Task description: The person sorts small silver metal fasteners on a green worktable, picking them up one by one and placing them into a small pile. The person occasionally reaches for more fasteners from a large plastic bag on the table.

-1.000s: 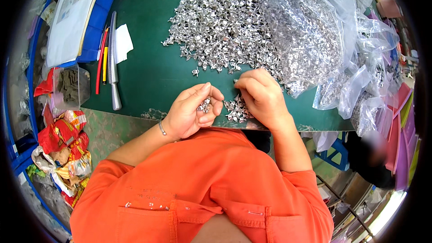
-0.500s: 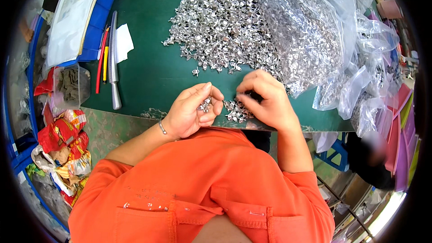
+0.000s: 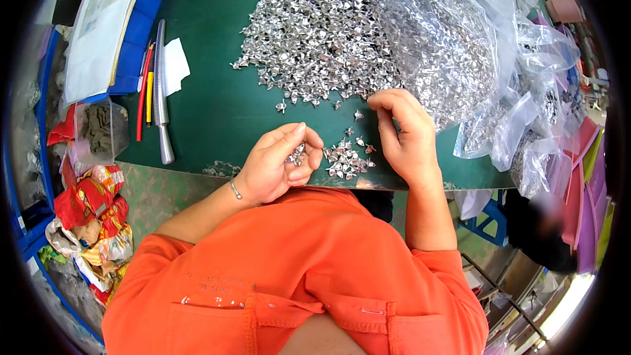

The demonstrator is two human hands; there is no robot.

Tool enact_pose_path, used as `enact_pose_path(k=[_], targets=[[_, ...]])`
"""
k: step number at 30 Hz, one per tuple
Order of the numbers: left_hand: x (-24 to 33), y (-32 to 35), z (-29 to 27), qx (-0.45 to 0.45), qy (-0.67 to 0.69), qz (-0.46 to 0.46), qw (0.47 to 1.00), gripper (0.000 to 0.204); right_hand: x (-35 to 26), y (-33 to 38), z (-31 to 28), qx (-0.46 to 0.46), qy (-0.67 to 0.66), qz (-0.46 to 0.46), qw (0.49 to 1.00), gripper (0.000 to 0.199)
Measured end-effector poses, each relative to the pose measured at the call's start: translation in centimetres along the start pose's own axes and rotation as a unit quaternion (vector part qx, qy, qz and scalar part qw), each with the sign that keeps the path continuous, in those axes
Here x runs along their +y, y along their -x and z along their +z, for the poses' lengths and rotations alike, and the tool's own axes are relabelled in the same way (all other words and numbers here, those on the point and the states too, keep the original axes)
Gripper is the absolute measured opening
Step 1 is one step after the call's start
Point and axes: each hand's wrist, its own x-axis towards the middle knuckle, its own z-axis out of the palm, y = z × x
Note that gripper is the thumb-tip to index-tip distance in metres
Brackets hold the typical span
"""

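My left hand (image 3: 271, 163) is curled palm-up near the table's front edge, closed around a few small shiny metal parts (image 3: 297, 155). My right hand (image 3: 409, 133) hovers at the lower edge of a large heap of the same metal parts (image 3: 322, 43), its fingers loosely bent and the thumb a little apart; nothing shows between them. Between my hands lies a small cluster of metal parts (image 3: 346, 160) on the green tabletop (image 3: 210, 79). One loose metal part (image 3: 358, 115) lies just left of my right fingertips.
A clear plastic bag (image 3: 453, 46) covers the heap's right side, with more bags (image 3: 519, 131) beyond. On the left are a grey tapered rod (image 3: 162, 98), red pen (image 3: 144, 95), yellow pen (image 3: 149, 98), white paper (image 3: 176, 66), blue bin (image 3: 135, 46) and clear tub (image 3: 98, 128).
My right hand has moved right and away from the small cluster, toward the big heap, uncovering the cluster. The left hand keeps its place and its parts.
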Motion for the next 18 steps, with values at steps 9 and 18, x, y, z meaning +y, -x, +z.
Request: enact_pose_path(k=[9,18], targets=[[0.0,0.1,-0.1,0.002,-0.007,0.001,1.0,0.037,0.6,0.9,1.9,0.013,0.1,-0.087,0.991,0.023],[0.0,0.1,0.0,0.002,-0.012,0.001,1.0,0.037,1.0,1.6,0.3,0.061,0.08,-0.041,0.994,0.018]])
